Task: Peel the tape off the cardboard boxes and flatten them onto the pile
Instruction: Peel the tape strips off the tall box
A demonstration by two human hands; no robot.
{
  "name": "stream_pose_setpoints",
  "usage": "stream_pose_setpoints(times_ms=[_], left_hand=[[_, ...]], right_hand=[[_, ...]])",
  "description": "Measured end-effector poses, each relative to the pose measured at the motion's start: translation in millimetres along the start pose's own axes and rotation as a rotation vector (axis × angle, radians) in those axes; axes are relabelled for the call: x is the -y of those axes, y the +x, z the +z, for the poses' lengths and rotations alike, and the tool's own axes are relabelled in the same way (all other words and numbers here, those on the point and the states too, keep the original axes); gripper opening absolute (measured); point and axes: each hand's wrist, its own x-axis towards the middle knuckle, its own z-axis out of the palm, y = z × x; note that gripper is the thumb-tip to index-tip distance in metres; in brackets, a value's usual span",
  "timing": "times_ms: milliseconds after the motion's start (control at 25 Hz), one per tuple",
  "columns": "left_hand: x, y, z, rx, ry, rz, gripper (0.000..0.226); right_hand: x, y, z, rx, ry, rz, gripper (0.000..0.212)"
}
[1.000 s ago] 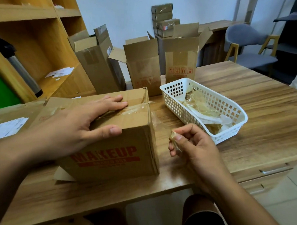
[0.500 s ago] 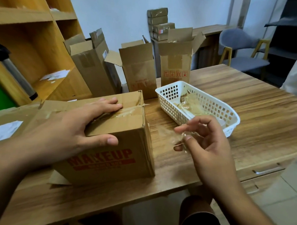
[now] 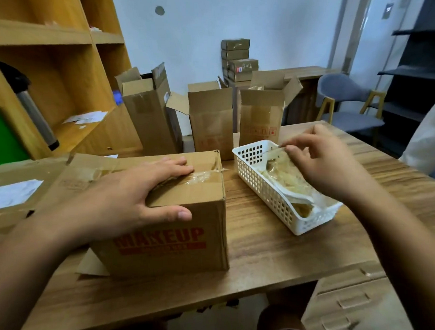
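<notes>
Left hand (image 3: 125, 200) presses the brown red-lettered box (image 3: 197, 209), right hand (image 3: 323, 164) pinches tape (image 3: 277, 158)

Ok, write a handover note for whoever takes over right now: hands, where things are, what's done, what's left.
Left hand: flat on top of the MAKEUP box, thumb on the front face.
Right hand: pinches a peeled tape strip over the white basket, which already holds tape scraps.
Done: one strip is off; a pile of flattened cardboard lies at the left.
Left: drop the strip, peel the crinkled tape on the box's top seam, flatten the box onto the pile. Three opened boxes stand behind the table.
</notes>
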Motion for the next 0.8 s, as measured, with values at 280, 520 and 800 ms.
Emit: stream_pose_setpoints(times_ms=[280, 520, 800], left_hand=[[-2.9, -2.0, -0.1, -0.018, 0.009, -0.008, 0.091], [-3.5, -1.7, 0.8, -0.021, 0.035, -0.025, 0.089], [-5.9, 0.0, 0.6, -0.007, 0.049, -0.048, 0.098]], right_hand=[[-31.1, 40.9, 19.9, 0.135, -0.348, 0.047, 0.018], [-41.1, 26.1, 52.8, 0.417, -0.481, -0.011, 0.019], [-37.3, 32.7, 46.0, 0.604, -0.405, 0.14, 0.036]])
